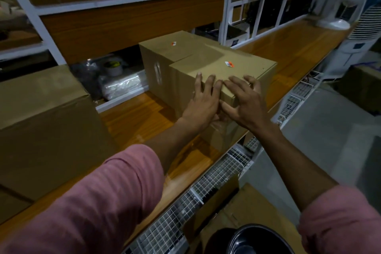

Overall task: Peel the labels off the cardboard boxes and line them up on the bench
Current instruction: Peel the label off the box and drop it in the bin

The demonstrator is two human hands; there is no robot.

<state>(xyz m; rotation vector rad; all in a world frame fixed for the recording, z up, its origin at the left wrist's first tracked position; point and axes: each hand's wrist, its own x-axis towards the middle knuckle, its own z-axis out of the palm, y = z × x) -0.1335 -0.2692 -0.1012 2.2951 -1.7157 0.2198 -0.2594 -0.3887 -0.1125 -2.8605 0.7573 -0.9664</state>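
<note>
Matt brown cardboard boxes (222,68) stand on a glossy varnished wooden bench (140,117). Beneath its near edge runs white wire mesh (216,173). The sleeve (99,198) is pink cloth.

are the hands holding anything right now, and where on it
Nothing is gripped. Both the left hand and the right hand lie with spread fingers over the near top edge of the brown cardboard box on the wooden bench.

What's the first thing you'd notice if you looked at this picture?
Two hands meet on the near top edge of a cardboard box on the wooden bench: the left hand and right hand, fingers spread flat. A small red-and-white sticker sits on the box's top, just beyond the fingertips.
</note>
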